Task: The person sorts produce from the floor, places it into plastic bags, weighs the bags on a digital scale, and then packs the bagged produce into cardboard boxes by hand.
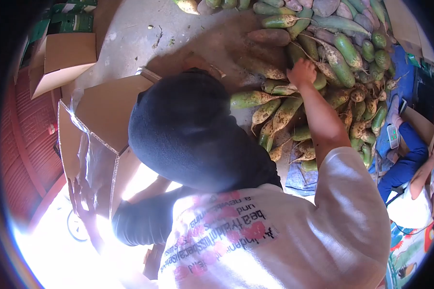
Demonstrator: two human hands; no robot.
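Observation:
My right hand (302, 73) reaches over the heap at the upper centre, with its fingers curled round a green radish (294, 54). Many long green radishes (345, 50), soil-stained with pale roots, lie around it. At the far left, my left hand (84, 208) rests with spread fingers against an open cardboard box (112, 103). Clear plastic (85, 156) hangs at the box's near side. Strong glare partly washes out the left hand and forearm.
Another cardboard box (70, 55) stands at the upper left by green packages (71, 23). My dark-clothed knee (178, 120) fills the centre. Another person (410, 207) sits at the right edge, beside a blue sheet (402, 72). Grey floor (130, 29) shows above.

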